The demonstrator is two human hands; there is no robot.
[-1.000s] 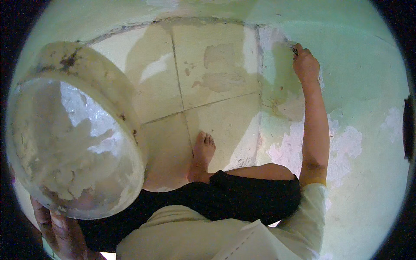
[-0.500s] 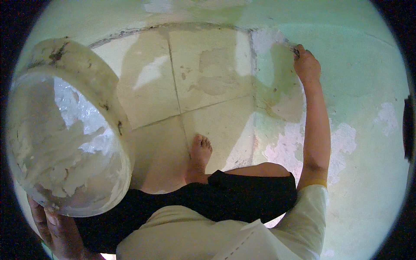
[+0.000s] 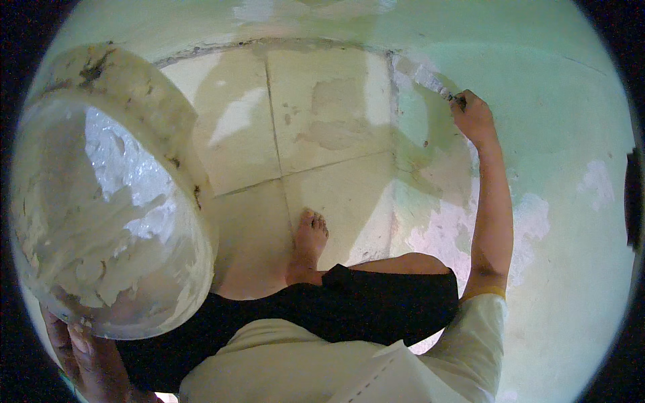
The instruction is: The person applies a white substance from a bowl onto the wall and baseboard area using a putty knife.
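Holding one slender metal-looking scraper with a flat, white-smeared blade [image 3: 437, 85], the right grip [image 3: 463, 107] is closed around its dark handle, near the rough, mottled green wall [image 3: 537, 134]; its long axis slants, blade pointing up-left toward the floor corner. The left grip [image 3: 84, 356] clasps the lower rim of one round, stained, whitish plastic bucket [image 3: 138, 84], tilted, containing lumpy, glossy white paste [image 3: 124, 164]. One bare foot [image 3: 311, 236] rests on cream floor tiles [image 3: 245, 158]
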